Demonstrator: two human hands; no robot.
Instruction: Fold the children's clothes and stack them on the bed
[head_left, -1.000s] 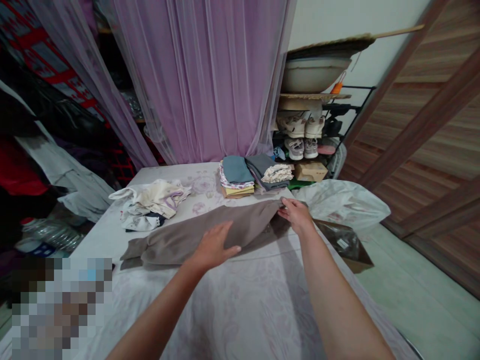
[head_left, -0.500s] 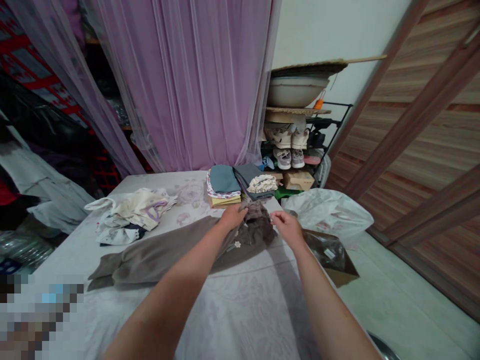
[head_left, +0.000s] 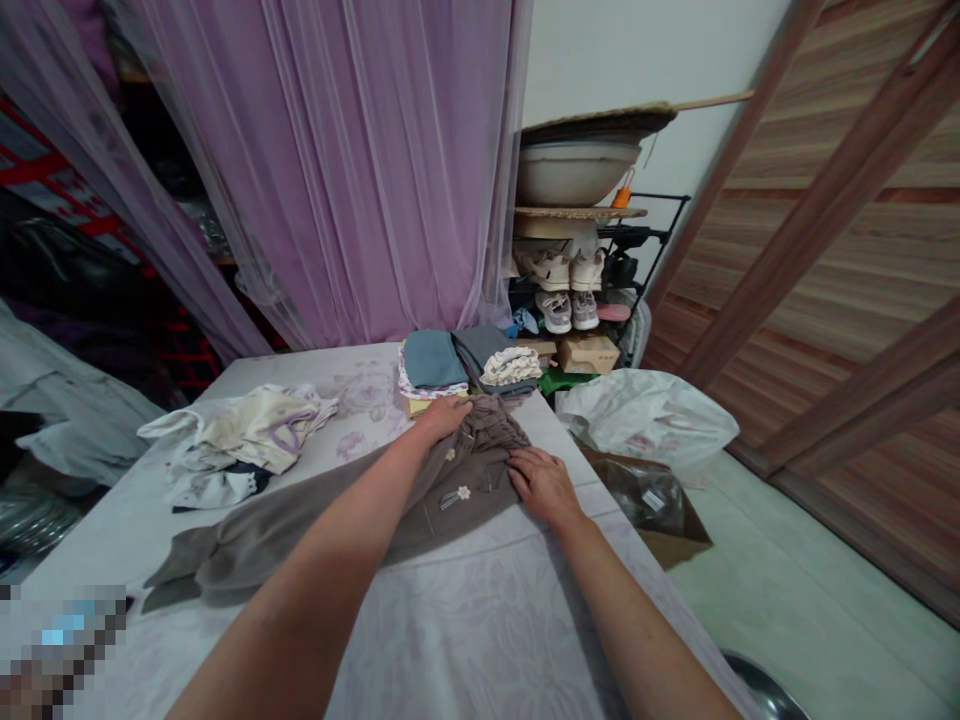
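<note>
Pale floral sheeting covers the bed (head_left: 480, 620) that serves as the work surface, with a purple net curtain (head_left: 360, 170) hanging behind it and a shoe rack (head_left: 592, 270) to the right. A pair of brown trousers (head_left: 247, 550) lies across the sheet, legs trailing to the left and waist end towards the right edge. 1 second ago the left hand rested flat midway along the leg while the right pinched the waist. Since then both have gathered at the waist, which was bunched up half a second ago and now lies spread, a small flower patch facing up. The left hand (head_left: 442, 415) sits on the far edge of the waistband, fingers bent over the cloth (whether it pinches the fabric or only rests there, I cannot tell). The right hand (head_left: 541, 485) is open, palm down, pressing the near side flat. So the handling has moved from the legs to the waist end. Just beyond the left hand stands 1 folded stack (head_left: 450, 360), and a loose pale heap (head_left: 240, 430) lies well to the left.
</note>
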